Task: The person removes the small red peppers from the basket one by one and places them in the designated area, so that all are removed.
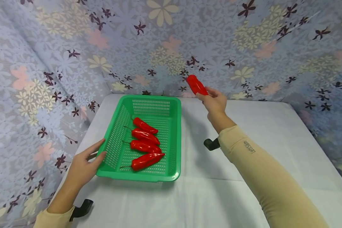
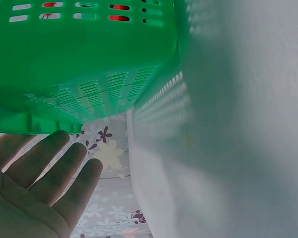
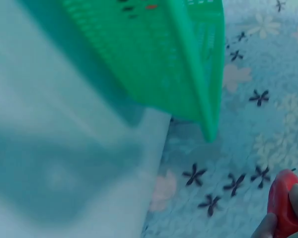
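Note:
My right hand (image 1: 215, 102) pinches a shiny red chili pepper (image 1: 196, 84) between thumb and fingers, raised beyond the far right corner of a green plastic basket (image 1: 175, 133). In the right wrist view the same pepper (image 3: 285, 201) shows at the lower right, its stem end pointing up. My left hand (image 1: 84, 166) is at the basket's left rim, thumb and fingertips touching the edge. From the left wrist view, its fingers (image 2: 54, 163) are straight under the rim. Several red peppers (image 1: 143, 146) lie in a column on the basket's floor, stems to the left.
A white cloth covers the table (image 1: 245, 133), on which the basket stands left of centre. Flowered fabric (image 1: 171, 47) hangs behind the table and along its left side. Black wrist mounts (image 1: 84, 208) stick out near both cuffs.

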A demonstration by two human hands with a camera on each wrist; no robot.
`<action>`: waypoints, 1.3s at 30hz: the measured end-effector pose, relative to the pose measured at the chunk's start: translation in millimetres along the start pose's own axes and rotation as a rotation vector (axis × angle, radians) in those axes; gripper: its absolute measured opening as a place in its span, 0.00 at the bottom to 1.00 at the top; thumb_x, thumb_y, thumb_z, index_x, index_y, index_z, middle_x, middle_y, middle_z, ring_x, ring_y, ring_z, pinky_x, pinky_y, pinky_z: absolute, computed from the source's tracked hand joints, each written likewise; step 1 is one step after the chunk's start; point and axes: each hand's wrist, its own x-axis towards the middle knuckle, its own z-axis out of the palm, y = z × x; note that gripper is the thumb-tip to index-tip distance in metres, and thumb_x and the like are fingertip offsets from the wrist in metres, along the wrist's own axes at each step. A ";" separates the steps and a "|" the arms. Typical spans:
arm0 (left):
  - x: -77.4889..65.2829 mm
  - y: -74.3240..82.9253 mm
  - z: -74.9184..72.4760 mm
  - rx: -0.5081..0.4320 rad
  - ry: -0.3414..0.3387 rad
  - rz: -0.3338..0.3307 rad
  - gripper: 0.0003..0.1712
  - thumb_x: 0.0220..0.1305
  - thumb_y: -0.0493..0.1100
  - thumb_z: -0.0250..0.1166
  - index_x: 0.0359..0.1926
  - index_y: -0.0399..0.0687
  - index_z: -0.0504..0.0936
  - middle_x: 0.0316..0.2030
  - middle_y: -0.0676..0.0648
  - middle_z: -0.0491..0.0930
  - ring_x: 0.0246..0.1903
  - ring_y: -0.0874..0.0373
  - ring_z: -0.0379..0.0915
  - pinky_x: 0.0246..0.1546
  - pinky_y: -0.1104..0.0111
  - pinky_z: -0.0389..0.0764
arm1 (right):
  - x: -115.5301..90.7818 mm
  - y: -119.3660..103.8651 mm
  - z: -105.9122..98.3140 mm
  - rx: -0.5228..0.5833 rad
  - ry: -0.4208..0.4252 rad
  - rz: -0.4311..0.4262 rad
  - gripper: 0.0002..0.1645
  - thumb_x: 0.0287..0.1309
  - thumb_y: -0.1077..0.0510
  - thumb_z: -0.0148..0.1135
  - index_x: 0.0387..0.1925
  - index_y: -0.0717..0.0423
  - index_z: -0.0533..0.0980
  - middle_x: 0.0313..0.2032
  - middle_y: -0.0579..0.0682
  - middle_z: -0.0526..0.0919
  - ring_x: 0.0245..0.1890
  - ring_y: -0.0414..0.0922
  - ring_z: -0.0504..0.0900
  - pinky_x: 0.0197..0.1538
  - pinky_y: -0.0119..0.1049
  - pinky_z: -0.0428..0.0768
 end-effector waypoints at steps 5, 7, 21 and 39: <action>-0.9 -2.3 -0.7 0.016 0.003 -0.013 0.28 0.73 0.47 0.62 0.71 0.48 0.73 0.62 0.36 0.76 0.57 0.34 0.75 0.47 0.45 0.81 | 8.5 8.4 -17.9 0.007 0.046 0.017 0.33 0.57 0.59 0.75 0.64 0.51 0.77 0.60 0.51 0.74 0.60 0.47 0.71 0.53 0.34 0.81; -1.7 -2.8 -1.1 0.021 0.007 -0.021 0.28 0.74 0.48 0.61 0.71 0.48 0.73 0.62 0.37 0.76 0.57 0.34 0.75 0.47 0.46 0.81 | 11.2 11.6 -24.2 0.014 0.058 0.022 0.33 0.57 0.59 0.74 0.65 0.51 0.77 0.59 0.51 0.75 0.59 0.47 0.71 0.52 0.33 0.81; -6.8 -0.1 -1.3 0.028 0.015 -0.048 0.28 0.74 0.48 0.61 0.72 0.49 0.72 0.63 0.36 0.75 0.57 0.34 0.75 0.48 0.47 0.80 | 24.0 21.2 -62.6 0.046 0.141 0.068 0.35 0.57 0.62 0.74 0.67 0.49 0.76 0.65 0.49 0.72 0.63 0.47 0.70 0.54 0.32 0.80; -5.2 3.9 4.5 0.033 0.017 -0.061 0.28 0.74 0.48 0.60 0.71 0.49 0.72 0.62 0.34 0.75 0.58 0.33 0.74 0.49 0.45 0.79 | 33.6 51.9 -83.6 0.035 0.229 0.199 0.35 0.58 0.58 0.74 0.67 0.45 0.76 0.68 0.48 0.70 0.64 0.47 0.68 0.58 0.33 0.78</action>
